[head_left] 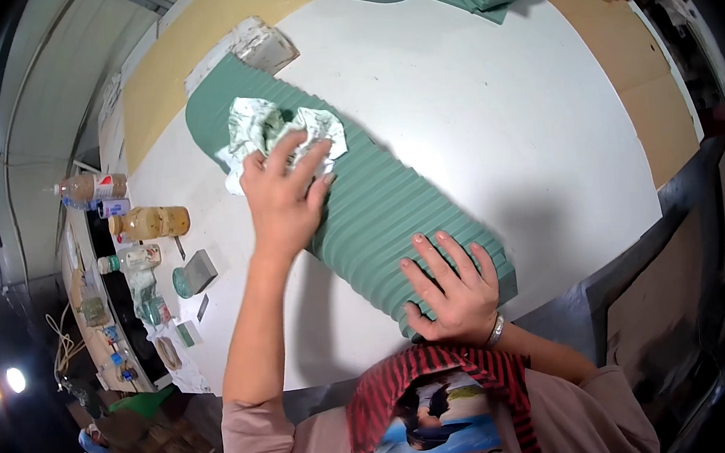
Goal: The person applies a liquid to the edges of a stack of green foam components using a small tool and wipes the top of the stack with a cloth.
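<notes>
Touching a panel (383, 212) laid diagonally across the frame's centre on a table (535, 125). Pressing a cloth (252, 126) onto it, upper left, with bent fingers of the left hand (280, 190); cannot tell whether gripping. Resting the right hand (457, 296) flat, lower centre, with fingers spread.
</notes>
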